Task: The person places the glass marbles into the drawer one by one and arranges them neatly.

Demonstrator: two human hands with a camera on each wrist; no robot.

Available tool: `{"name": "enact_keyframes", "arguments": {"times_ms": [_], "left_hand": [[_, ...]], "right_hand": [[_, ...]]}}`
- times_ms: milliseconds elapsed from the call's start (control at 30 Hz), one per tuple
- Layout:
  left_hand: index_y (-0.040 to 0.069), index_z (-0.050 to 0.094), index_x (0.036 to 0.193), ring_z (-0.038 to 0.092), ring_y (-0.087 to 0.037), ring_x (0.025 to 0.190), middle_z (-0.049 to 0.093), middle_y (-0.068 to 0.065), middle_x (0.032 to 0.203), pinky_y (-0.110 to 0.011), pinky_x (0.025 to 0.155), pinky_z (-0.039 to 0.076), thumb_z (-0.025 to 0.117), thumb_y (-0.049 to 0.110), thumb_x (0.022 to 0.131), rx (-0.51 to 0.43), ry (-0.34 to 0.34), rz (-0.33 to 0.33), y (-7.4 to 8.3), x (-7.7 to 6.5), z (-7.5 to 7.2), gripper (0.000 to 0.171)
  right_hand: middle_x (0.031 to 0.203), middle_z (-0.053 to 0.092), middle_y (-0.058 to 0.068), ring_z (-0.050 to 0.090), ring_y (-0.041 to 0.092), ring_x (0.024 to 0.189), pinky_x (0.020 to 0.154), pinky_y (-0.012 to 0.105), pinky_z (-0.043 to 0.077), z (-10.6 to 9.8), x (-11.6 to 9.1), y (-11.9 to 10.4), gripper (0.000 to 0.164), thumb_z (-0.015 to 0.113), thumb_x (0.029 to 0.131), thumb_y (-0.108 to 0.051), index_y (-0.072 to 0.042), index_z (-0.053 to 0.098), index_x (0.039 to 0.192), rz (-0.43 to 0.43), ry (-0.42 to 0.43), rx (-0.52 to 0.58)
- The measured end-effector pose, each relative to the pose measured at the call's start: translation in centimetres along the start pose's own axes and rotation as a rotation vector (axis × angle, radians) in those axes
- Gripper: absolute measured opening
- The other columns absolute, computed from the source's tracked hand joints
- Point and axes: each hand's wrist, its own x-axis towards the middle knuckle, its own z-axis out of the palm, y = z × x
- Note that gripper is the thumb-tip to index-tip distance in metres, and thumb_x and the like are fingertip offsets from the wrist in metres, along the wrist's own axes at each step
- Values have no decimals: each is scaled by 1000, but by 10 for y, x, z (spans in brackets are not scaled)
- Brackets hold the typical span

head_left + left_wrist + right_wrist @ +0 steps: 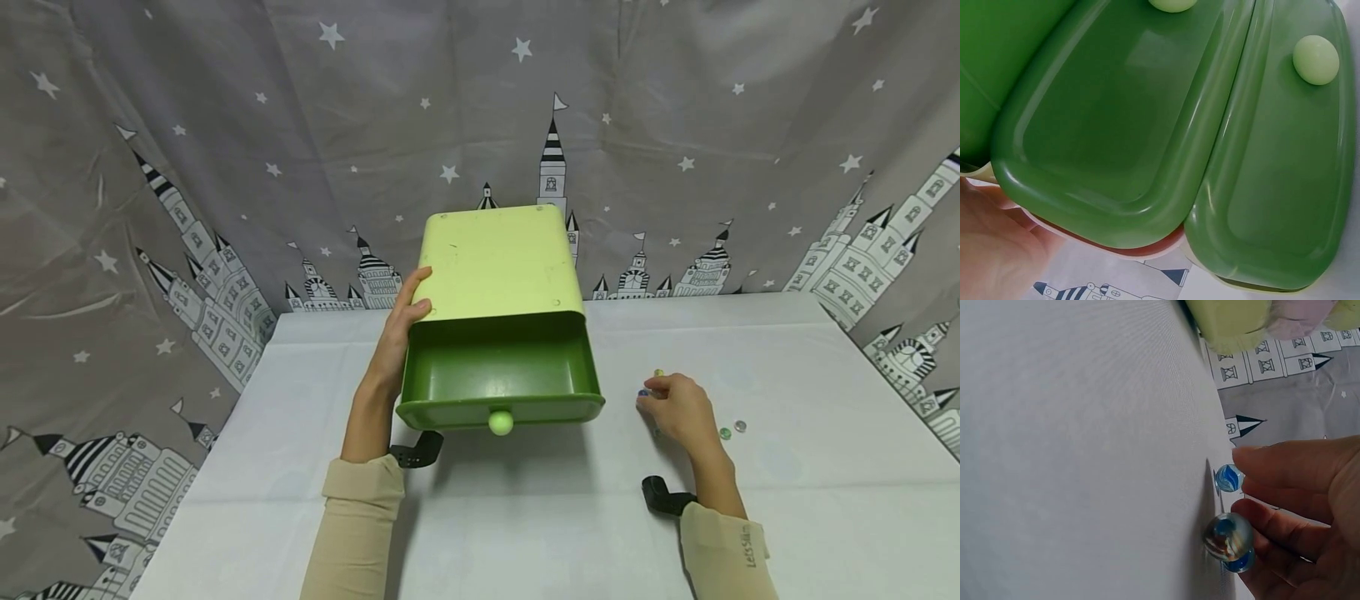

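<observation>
Top drawer out; marbles on the cloth

Clock positions take the cabinet (498, 262) as centre, twelve pointing away from the person. Its top drawer (442, 412) extends toward six o'clock. The middle drawer (1104, 137) and bottom drawer (1285, 169) appear pushed in.

Left hand (392, 346): at nine o'clock against the cabinet's side, fingers extended, tips on the top edge.

Right hand (681, 410): at four o'clock, low over the table (825, 500). Fingers bent, tips nearly together at a blue marble (642, 392); whether they grip it cannot be told. A streaked marble (1227, 536) shows close by the fingers. From this hand, a yellow marble (658, 373) lies at eleven, a green marble (725, 433) and a clear marble (741, 426) at four.

Progress, as judged: early. The drawer is open, no marble is visible inside, and several remain outside.
</observation>
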Motion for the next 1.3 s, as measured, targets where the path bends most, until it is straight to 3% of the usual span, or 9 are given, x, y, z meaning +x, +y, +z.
{"name": "enact_keyframes", "arguments": {"times_ms": [1300], "left_hand": [[24, 26, 152, 32, -18, 128, 20, 3, 155, -42, 103, 29, 40, 30, 96, -26, -5, -15, 0, 0, 1, 58]], "right_hand": [[107, 59, 25, 56, 41, 101, 87, 53, 43, 9, 2, 8, 22, 66, 89, -6, 9, 68, 104, -4, 55, 17]]}}
